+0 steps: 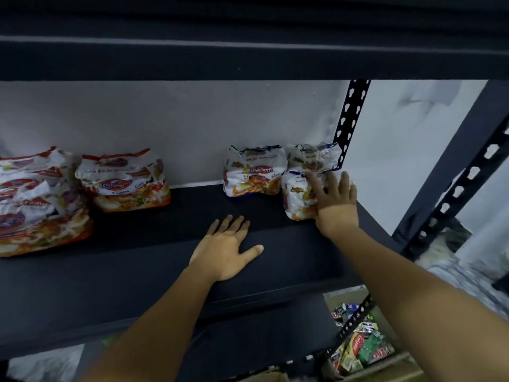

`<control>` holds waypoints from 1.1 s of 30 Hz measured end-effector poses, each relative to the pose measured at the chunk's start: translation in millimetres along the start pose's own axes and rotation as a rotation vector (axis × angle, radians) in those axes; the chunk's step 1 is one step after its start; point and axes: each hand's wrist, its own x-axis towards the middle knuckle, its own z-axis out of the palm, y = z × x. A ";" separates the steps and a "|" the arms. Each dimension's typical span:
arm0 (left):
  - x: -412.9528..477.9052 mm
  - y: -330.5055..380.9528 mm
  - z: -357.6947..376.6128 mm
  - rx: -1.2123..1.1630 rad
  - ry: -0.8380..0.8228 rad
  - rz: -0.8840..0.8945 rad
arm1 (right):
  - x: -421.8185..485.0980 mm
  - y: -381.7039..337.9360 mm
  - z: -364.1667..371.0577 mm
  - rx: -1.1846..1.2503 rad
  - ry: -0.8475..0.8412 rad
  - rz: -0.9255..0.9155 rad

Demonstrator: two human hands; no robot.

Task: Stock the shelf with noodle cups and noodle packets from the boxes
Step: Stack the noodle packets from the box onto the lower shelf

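On the black shelf board [165, 271] stand several noodle multipacks. My right hand [334, 201] lies with spread, straight fingers against the front of a blue-trimmed noodle packet [298, 197] at the right end. Behind that packet stands a second one [314, 157], and a third packet [254, 175] stands just to its left by the wall. My left hand [228, 246] rests flat, palm down, on the bare shelf in the middle and holds nothing. Red-trimmed packets sit at the left: one [125, 180] upright and a larger stack [35, 202] at the far left.
A black perforated upright [351, 117] stands behind the right packets and another post [457, 188] at the right front. The shelf above [248, 59] overhangs. Below right, a box [360, 346] holds mixed cartons. A white wall backs the shelf.
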 end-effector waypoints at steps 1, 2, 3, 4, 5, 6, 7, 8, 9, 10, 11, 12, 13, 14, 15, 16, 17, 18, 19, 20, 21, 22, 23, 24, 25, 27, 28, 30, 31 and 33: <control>1.2 -0.2 0.2 -0.001 0.001 -0.003 | 6.0 0.7 2.4 -0.005 -0.005 -0.001; 1.9 -0.3 0.5 -0.005 0.003 -0.004 | 11.4 1.6 4.8 -0.013 -0.009 0.000; 2.5 -0.6 0.4 -0.007 0.007 -0.004 | 16.5 2.0 6.5 -0.017 -0.006 0.000; 3.7 -1.5 -0.2 -0.009 0.013 -0.005 | 22.4 1.6 8.5 -0.012 -0.001 0.002; 4.4 -1.7 -0.6 -0.010 0.018 -0.006 | 27.0 1.7 10.0 -0.005 0.004 0.006; 4.8 -2.2 -1.5 -0.011 0.020 -0.006 | 31.8 0.8 11.6 0.000 0.000 0.010; 5.0 -2.6 -2.4 -0.014 0.020 -0.005 | 36.4 0.1 12.6 0.003 -0.008 0.013; 4.8 -2.4 -2.9 -0.016 0.019 -0.004 | 40.1 0.1 14.5 0.004 -0.014 0.013; 4.9 -2.7 -3.2 -0.017 0.016 -0.004 | 44.0 -0.1 16.4 0.007 -0.011 0.008; 4.9 -2.6 -3.5 -0.018 0.014 -0.005 | 46.8 0.7 18.4 0.007 0.001 0.002; 5.1 -2.8 -3.4 -0.019 0.014 -0.005 | 49.3 1.4 21.3 0.006 0.015 -0.005; 5.2 -2.9 -3.3 -0.021 0.017 -0.006 | 51.0 2.2 24.2 0.007 0.023 -0.010; 5.6 -3.2 -3.0 -0.025 0.020 -0.007 | 52.3 3.0 26.8 0.010 0.026 -0.014; 5.8 -3.5 -2.7 -0.029 0.021 -0.009 | 53.4 3.5 28.9 0.012 0.026 -0.020; 6.1 -3.5 -2.5 -0.033 0.022 -0.008 | 53.8 4.1 29.7 0.011 0.025 -0.024; 6.1 -3.8 -2.3 -0.035 0.023 -0.008 | 53.7 4.2 29.4 0.007 0.024 -0.026; 6.2 -4.1 -2.3 -0.037 0.026 -0.006 | 53.2 4.2 28.3 0.003 0.022 -0.026; 6.1 -4.1 -2.4 -0.039 0.029 -0.005 | 52.4 3.9 27.1 0.005 0.021 -0.024; 5.8 -4.4 -2.4 -0.041 0.032 -0.004 | 51.1 3.1 24.9 0.009 0.017 -0.021; 5.5 -4.3 -2.5 -0.045 0.035 -0.002 | 49.6 1.9 21.9 0.012 0.005 -0.015; 5.1 -4.3 -2.5 -0.048 0.038 0.001 | 47.8 0.0 18.0 0.013 -0.015 -0.006; 4.6 -4.1 -2.7 -0.052 0.041 0.004 | 45.5 -2.4 12.9 0.024 -0.034 0.007; 4.4 -3.7 -2.5 -0.058 0.045 0.004 | 42.2 -4.8 8.9 0.046 -0.044 0.023; 3.6 -3.5 -2.9 -0.065 0.048 0.005 | 37.0 -8.0 5.1 0.087 -0.031 0.035; 3.0 -3.4 -3.3 -0.074 0.052 0.005 | 29.7 -11.1 2.4 0.147 0.007 0.039; 0.5 -3.3 -4.1 -0.099 0.067 0.006 | 9.3 -19.0 1.1 0.292 0.119 0.002; -0.2 -3.1 -4.6 -0.117 0.080 0.006 | -2.7 -24.8 -0.4 0.343 0.157 -0.038; -2.7 -3.3 -6.4 -0.162 0.110 0.003 | -28.4 -41.7 -7.2 0.389 0.132 -0.129; -5.1 -3.9 -7.8 -0.183 0.126 -0.001 | -42.4 -52.8 -12.4 0.420 0.045 -0.168; -11.7 -6.5 -11.0 -0.206 0.156 0.001 | -71.4 -75.3 -22.2 0.492 -0.147 -0.239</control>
